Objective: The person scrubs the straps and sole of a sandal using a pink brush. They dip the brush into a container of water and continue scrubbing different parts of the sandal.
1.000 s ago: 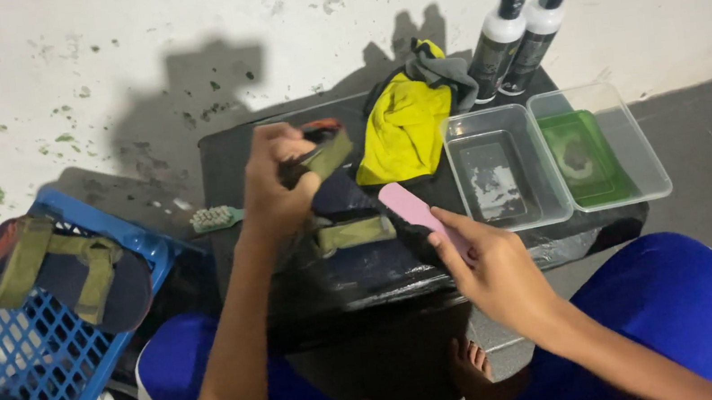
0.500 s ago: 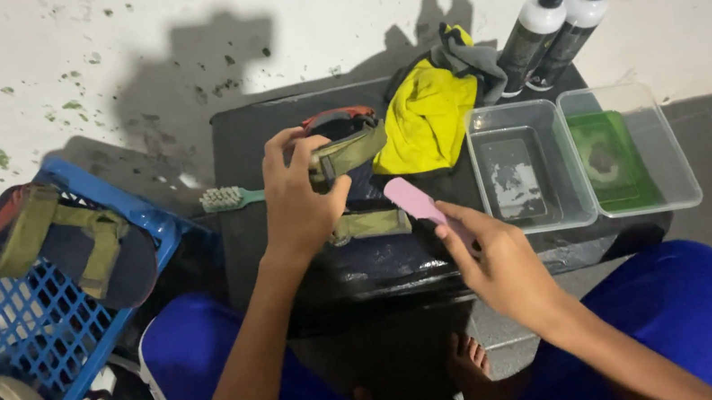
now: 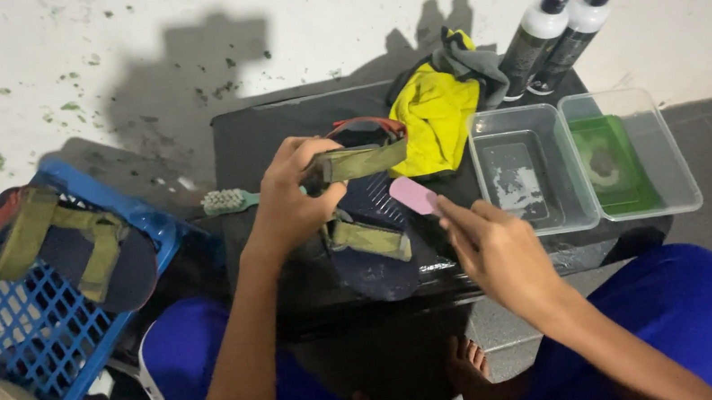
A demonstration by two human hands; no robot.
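Head view: a dark sandal (image 3: pixel 370 239) lies on the black surface (image 3: pixel 276 137), left of the clear tubs (image 3: pixel 533 165). Its olive strap (image 3: pixel 356 162) looks soft (sole stiffer, probably light), the natural hold. Left hand (image 3: pixel 289 204) pinches that strap; right hand (image 3: pixel 494 251) is clenched around a pink brush (image 3: pixel 412 194) beside the sandal.

Two spray bottles (image 3: pixel 560 32) and two clear tubs (image 3: pixel 582 159) beyond the right hand (image 3: pixel 498 250); two sandals, one (image 3: pixel 367 217) under the left hand (image 3: pixel 289 204), one (image 3: pixel 63 245) left of it.
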